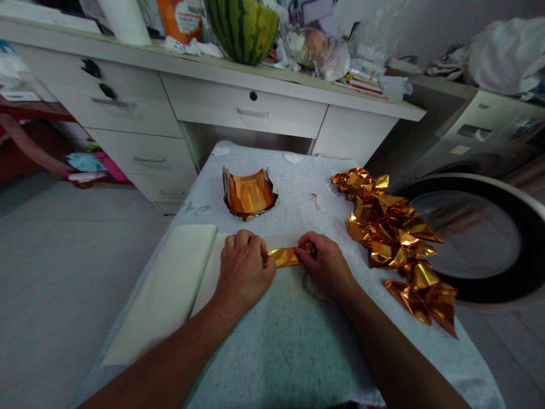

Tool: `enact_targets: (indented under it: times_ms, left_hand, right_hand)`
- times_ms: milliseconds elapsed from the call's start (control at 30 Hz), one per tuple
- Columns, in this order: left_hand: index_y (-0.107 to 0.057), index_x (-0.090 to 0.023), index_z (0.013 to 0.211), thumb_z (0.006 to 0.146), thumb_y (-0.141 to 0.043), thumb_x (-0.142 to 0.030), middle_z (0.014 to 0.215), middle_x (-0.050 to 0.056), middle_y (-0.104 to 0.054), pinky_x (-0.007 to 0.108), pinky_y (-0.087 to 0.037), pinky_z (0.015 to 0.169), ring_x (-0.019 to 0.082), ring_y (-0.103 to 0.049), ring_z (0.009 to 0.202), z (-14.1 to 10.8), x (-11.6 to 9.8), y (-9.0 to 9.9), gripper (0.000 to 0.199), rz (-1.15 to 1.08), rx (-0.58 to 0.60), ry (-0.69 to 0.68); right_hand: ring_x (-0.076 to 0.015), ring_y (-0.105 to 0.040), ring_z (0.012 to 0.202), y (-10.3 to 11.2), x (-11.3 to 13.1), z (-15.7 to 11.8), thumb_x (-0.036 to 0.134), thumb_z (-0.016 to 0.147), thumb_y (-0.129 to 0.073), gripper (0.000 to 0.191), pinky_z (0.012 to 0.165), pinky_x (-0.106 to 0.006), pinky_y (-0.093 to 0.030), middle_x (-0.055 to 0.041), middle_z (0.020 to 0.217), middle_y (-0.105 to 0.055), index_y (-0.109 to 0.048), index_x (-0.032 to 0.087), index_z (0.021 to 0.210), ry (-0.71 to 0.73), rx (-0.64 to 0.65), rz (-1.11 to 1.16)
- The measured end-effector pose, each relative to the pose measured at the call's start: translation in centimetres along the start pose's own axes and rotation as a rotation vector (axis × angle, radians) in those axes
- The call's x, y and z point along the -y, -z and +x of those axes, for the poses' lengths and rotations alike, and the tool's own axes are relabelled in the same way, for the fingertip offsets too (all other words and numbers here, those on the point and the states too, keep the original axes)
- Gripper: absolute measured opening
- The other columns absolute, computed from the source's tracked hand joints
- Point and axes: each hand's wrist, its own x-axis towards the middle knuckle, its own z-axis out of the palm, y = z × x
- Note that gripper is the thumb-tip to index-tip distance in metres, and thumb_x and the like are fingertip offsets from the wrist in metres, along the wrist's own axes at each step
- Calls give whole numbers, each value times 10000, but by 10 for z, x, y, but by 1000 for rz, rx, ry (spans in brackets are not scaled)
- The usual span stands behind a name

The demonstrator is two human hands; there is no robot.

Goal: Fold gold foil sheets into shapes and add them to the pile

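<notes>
A narrow strip of gold foil paper (284, 257) stretches between my two hands, just above the cloth-covered table. My left hand (244, 264) grips its left end with fingers curled, and my right hand (326, 261) pinches the other end, where the foil looks crumpled. Beyond my left hand stands a curved stack of gold foil sheets (250, 193), bent into an arch. Under and beside my left forearm lies a folded pad of white paper (174, 272). On the right is a heap of folded gold foil pieces (389, 221).
The table (293, 341) wears a pale cloth. Behind it are white drawers (251, 108) with a counter holding a cut watermelon (242, 25), a paper roll (123, 20) and bags. A washing machine's open round door (528, 250) stands close to the table's right edge.
</notes>
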Motion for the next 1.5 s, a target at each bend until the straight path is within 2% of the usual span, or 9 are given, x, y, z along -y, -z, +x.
enact_targets:
  times_ms: [333, 667, 1033, 1500]
  left_hand:
    - [-637, -201, 830, 882, -524, -268, 1020, 91, -564, 443, -425, 899, 282, -480, 995, -1, 2, 3, 141, 18, 13, -38]
    - [-617, -205, 767, 832, -582, -249, 1005, 78, -579, 421, -425, 859, 280, -484, 982, -1, 1, 5, 86, 37, 10, -37]
    - [-596, -190, 853, 831, -608, -285, 947, 71, -562, 412, -418, 843, 277, -483, 953, -2, 2, 4, 98, 68, -28, -22]
    - [-623, -192, 886, 838, -607, -331, 983, 77, -568, 431, -391, 841, 296, -477, 991, -6, -1, 8, 148, 130, -63, -19]
  right_hand:
    - [-182, -548, 763, -1, 2, -1, 170, 839, -608, 34, 689, -281, -365, -23, 785, -632, -620, 193, 860, -31, 14, -26]
    - [-186, -546, 762, -2, 3, 1, 149, 850, -573, 65, 691, -287, -365, -32, 779, -633, -622, 189, 862, -30, 12, -51]
    - [-181, -538, 770, -1, 6, 0, 132, 841, -586, 68, 704, -285, -358, -28, 785, -629, -635, 174, 861, -54, 29, -56]
    - [-191, -542, 780, -3, 3, 0, 154, 850, -587, 64, 703, -289, -361, -35, 795, -634, -638, 178, 880, -62, 21, -57]
